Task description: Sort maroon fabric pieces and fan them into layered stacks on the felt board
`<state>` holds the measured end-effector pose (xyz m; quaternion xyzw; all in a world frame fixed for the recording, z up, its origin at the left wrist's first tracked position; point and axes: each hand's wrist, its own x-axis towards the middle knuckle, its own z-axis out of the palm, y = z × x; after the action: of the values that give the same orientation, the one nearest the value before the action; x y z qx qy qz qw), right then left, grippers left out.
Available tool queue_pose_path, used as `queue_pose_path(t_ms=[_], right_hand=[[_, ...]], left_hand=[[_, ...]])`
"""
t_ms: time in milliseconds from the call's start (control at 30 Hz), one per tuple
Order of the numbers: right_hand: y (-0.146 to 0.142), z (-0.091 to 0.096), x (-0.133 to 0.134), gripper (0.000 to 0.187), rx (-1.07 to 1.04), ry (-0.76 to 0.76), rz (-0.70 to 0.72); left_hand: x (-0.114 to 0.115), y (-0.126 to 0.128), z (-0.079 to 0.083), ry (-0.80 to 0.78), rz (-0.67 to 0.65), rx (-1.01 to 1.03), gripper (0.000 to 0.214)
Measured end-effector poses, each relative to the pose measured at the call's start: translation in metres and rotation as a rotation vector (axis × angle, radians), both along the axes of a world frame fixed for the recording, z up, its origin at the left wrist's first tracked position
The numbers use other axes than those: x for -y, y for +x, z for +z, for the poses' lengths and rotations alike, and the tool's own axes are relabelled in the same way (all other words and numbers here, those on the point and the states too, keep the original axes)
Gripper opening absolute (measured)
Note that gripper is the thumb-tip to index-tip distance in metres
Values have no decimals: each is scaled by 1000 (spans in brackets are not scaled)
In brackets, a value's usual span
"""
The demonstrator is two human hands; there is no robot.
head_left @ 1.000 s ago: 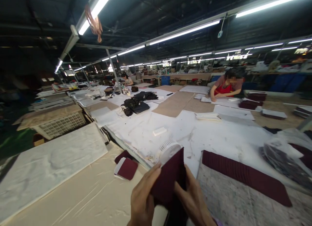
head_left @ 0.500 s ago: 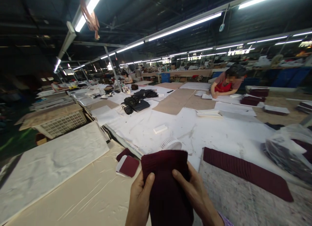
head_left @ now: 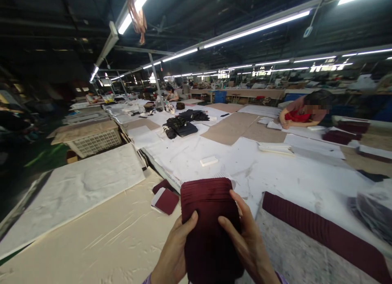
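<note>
Between my two hands is a stack of maroon fabric pieces (head_left: 211, 235), held up over the table's near edge, its upper edges fanned into thin steps. My left hand (head_left: 180, 243) grips the stack's left side, thumb on the front face. My right hand (head_left: 248, 235) clasps the right side, thumb on the front and a finger along the edge; the other fingers are mostly hidden behind. To the right, a long row of overlapping maroon pieces (head_left: 324, 231) lies fanned out on the table. Left of the stack rest small maroon pieces with a white one (head_left: 165, 201).
The white-covered table (head_left: 171, 153) carries a small white block (head_left: 208, 160), dark garments (head_left: 183, 124) and brown paper (head_left: 229, 128). A plastic bag (head_left: 375, 206) sits at the right. Across the table a person in red (head_left: 303, 112) leans over papers. A plastic crate (head_left: 94, 144) stands left.
The stack has tilted, so its stepped top edges show more and its face catches more light. My right forefinger has come up along its edge. The view has turned slightly left.
</note>
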<state>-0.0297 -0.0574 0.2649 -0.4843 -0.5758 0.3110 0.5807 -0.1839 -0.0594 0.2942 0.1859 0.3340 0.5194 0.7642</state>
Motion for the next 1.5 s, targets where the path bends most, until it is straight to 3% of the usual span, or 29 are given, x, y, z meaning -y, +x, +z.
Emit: queue_pose_path(t_ms=[167, 300, 500, 733, 967, 1167, 1333, 1500], right_hand=[[7, 23, 0, 37, -155, -176, 287], [7, 36, -3, 37, -207, -266, 338], [4, 39, -6, 31, -156, -367, 445], [-15, 45, -8, 29, 2, -364, 256], [-22, 47, -10, 29, 28, -358, 261], [-23, 47, -11, 32, 75, -398, 297], [-25, 49, -10, 34, 108, -409, 299], [-21, 49, -9, 30, 64, -381, 295]], left_hand=[[2, -15, 4, 20, 18, -8, 33], [4, -25, 3, 44, 18, -11, 30], [5, -32, 8, 39, 75, -38, 30], [3, -29, 8, 132, 39, 5, 26], [2, -33, 6, 262, -11, 29, 32], [2, -37, 3, 233, 4, 28, 33], [4, -38, 5, 71, 74, 57, 39], [5, -42, 7, 127, 72, 141, 46]])
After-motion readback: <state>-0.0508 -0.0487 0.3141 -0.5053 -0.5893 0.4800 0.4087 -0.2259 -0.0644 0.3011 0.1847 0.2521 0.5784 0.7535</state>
